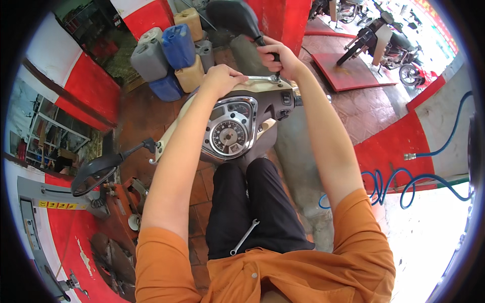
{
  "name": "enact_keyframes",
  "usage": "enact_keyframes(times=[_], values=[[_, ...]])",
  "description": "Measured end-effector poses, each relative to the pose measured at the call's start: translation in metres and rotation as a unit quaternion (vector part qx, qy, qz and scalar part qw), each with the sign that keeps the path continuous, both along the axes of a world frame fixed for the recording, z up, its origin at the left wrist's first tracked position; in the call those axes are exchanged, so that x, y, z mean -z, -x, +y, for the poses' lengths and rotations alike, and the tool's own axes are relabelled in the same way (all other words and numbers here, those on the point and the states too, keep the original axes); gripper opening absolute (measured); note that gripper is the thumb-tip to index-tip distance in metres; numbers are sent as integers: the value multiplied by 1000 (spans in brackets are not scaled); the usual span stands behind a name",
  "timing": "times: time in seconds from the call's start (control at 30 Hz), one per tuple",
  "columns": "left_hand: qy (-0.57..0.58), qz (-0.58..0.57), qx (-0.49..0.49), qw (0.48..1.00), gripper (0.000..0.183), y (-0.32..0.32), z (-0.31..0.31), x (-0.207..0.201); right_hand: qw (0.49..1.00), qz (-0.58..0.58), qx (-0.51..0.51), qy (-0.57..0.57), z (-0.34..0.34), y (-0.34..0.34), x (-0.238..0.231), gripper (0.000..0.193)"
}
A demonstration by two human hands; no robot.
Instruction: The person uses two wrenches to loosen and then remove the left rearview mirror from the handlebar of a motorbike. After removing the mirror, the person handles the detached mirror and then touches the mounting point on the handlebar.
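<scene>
I sit astride a scooter whose round speedometer [227,137] lies ahead of my knees. My left hand [221,81] is closed on the near end of a wrench [261,79]. The wrench's far end meets the base of the right mirror's stem on the cream handlebar cover. Around that stem my right hand [284,58] is closed, and the dark right mirror [234,19] tilts up and left above it. The left mirror [96,171] sticks out on its arm at the other side. A second wrench [245,236] rests across my lap.
Several plastic jerrycans [178,46] are stacked ahead on the left. Beyond a red ramp plate [348,70], a motorcycle [384,38] stands at the far right. A coiled blue air hose [404,182] hangs at the right. A grey machine [38,222] stands at the left edge.
</scene>
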State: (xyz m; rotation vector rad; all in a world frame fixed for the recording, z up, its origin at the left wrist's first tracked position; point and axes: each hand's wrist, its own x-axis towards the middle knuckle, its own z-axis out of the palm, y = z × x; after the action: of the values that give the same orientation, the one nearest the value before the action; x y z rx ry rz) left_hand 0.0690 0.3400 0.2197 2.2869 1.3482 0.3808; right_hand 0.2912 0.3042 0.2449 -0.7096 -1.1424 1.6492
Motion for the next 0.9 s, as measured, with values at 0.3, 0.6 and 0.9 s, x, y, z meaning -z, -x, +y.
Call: enact_keyframes(times=[0.3,0.6,0.9], values=[[-10,-19,16,1000,35,10,8,17,513,-685,448,-257,-24,68,-13,37],[-22,-7,28,999,33,0,-4,-6,629,-406,632,-201,-19,92,9,20],[14,-44,23,999,35,2,-5,-4,839,-341,284,-313,-79,3,29,33]])
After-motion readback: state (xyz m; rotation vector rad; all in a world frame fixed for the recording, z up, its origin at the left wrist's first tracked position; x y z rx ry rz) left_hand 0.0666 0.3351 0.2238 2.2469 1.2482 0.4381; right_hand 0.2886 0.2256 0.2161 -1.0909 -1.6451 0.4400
